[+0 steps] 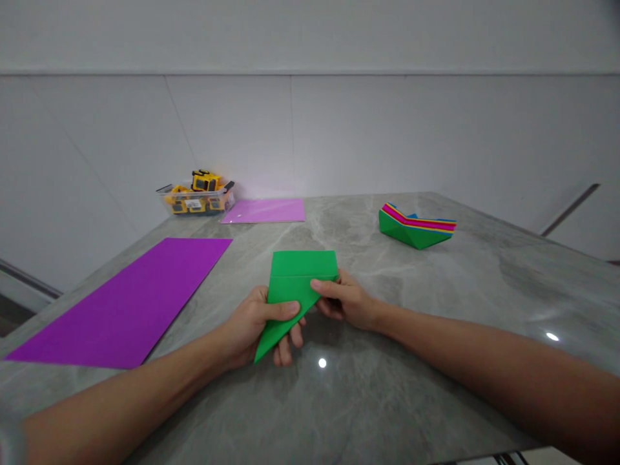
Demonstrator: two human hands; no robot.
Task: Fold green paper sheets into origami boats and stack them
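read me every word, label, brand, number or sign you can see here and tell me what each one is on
No text can be read.
White label on the clear box: any print is too small and blurred to read.
Green folded paper, purple sheet, paper boat: no writing visible.

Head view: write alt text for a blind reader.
The left hand and right hand hold a folded green paper over a gray table. A purple sheet lies left, a colorful paper boat back right, and a box of yellow toys back left beside a pink sheet.
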